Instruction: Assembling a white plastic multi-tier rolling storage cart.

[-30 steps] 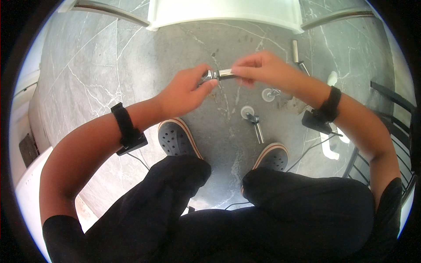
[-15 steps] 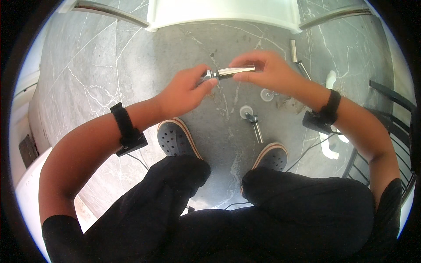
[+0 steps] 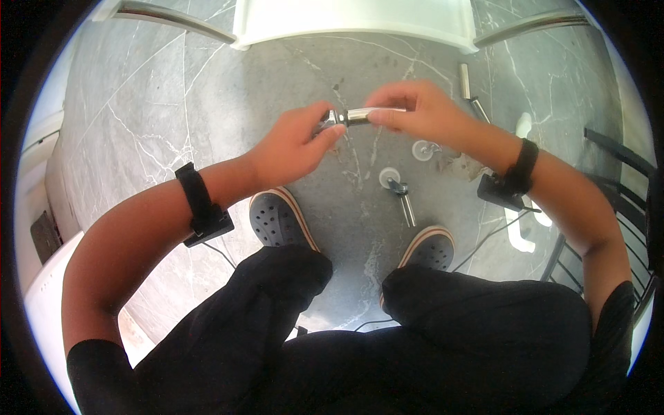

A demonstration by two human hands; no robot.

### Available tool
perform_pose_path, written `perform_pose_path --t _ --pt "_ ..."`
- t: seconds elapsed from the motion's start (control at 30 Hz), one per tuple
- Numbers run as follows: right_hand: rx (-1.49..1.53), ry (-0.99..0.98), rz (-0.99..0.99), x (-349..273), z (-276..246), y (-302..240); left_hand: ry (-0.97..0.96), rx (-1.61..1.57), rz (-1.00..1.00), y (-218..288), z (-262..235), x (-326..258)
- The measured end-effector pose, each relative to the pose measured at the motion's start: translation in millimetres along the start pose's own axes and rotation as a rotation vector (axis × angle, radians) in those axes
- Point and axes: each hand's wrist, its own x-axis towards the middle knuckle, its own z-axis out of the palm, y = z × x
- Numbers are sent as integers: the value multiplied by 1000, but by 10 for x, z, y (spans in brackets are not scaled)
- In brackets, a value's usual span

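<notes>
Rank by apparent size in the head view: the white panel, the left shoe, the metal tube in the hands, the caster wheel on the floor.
1. white panel
2. left shoe
3. metal tube, though it is nearer the camera, so its rank over the caster is unsure
4. caster wheel

We hold a short metal rod [image 3: 364,115] level between both hands.

The rod is a silvery, shiny tube lying almost horizontal above the grey marble floor [image 3: 138,117], just in front of the white furniture edge [image 3: 353,17]. Our left hand [image 3: 290,145] pinches its left end, where a darker small fitting sits, and our right hand [image 3: 415,111] grips its right end, the fingers covering that part.
</notes>
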Motion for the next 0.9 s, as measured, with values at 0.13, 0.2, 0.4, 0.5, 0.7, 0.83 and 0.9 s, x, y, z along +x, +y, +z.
perform_pose_path --t 0.13,0.2,0.4,0.5,0.7,0.83,0.9 --pt "135 -231 411 56 -99 -133 7 114 80 -12 -18 -32" --pt "163 -253 454 25 -64 -91 6 57 26 -23 -2 -28" --pt "-64 -70 63 7 -65 -31 -9 83 37 -24 -9 -4" --pt "150 -268 396 48 -91 -95 0 124 111 -38 -1 -34" --pt "-54 12 -43 15 29 -11 -3 13 12 -6 11 1" --pt "72 -216 322 44 -76 -186 -24 95 73 33 -17 -20" --pt "149 -259 439 12 -86 -197 -40 97 110 0 6 -38"
